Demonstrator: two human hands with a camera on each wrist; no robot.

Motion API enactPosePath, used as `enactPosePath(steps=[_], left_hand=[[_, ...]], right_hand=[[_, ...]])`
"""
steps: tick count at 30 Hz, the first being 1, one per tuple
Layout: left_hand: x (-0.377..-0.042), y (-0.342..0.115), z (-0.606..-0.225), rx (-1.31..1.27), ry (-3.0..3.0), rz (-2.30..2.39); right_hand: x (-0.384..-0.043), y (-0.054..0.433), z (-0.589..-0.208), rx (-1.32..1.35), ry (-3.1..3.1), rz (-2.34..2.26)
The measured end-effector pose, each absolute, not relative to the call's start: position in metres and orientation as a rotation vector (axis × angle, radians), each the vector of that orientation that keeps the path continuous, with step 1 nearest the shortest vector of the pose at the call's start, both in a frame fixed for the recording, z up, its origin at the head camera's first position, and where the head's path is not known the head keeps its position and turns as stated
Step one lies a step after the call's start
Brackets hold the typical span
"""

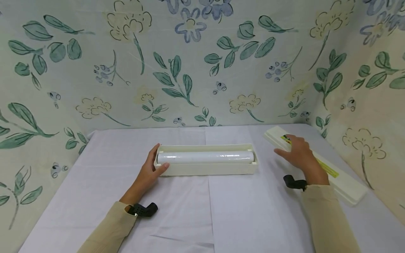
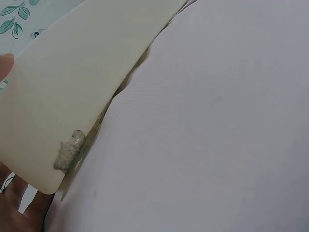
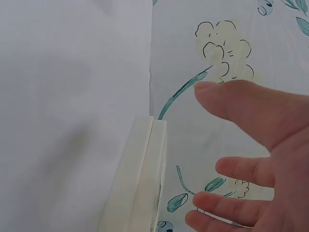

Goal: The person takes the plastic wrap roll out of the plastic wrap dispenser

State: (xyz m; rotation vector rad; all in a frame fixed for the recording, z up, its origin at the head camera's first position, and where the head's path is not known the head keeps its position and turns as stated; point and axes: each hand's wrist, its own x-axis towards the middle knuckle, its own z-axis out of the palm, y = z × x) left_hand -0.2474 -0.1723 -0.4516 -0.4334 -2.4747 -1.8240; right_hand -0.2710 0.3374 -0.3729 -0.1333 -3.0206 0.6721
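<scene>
An open cream box (image 1: 205,169) sits on the table with a shiny white roll of plastic film (image 1: 205,157) lying along its inside. My left hand (image 1: 150,171) grips the box's left end, thumb at the front wall and fingers round the end. In the left wrist view the box wall (image 2: 77,72) fills the upper left, with a greyish clear patch (image 2: 69,153) by its lower edge. A long cream lid (image 1: 348,184) lies slanted at the right. Over its upper half is my right hand (image 1: 299,154); the right wrist view shows its fingers spread beside the lid (image 3: 140,179).
White cloth (image 1: 240,207) covers the table. A floral fabric backdrop (image 1: 190,88) stands right behind the table's back edge and continues along both sides. The lid's lower end lies near the table's right edge. Yellow-green labels (image 1: 327,167) mark the lid.
</scene>
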Motion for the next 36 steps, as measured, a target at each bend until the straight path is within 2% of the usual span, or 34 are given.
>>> enactPosePath(steps=[9, 14, 29, 36], left_hand=[[-0.232, -0.165, -0.425, -0.433, -2.508, -1.813], [-0.231, -0.164, -0.423, -0.434, -2.507, -1.805], [-0.23, -0.164, -0.423, -0.421, -2.512, -1.776], [-0.23, -0.164, -0.422, -0.407, -2.518, -1.789]], right_hand=[[-0.272, 0.321, -0.369, 0.01, -2.975, 0.685], [-0.27, 0.309, -0.362, 0.107, -2.935, 0.686], [-0.275, 0.278, -0.352, 0.098, -2.961, 0.664], [-0.274, 0.265, -0.347, 0.186, -2.943, 0.659]])
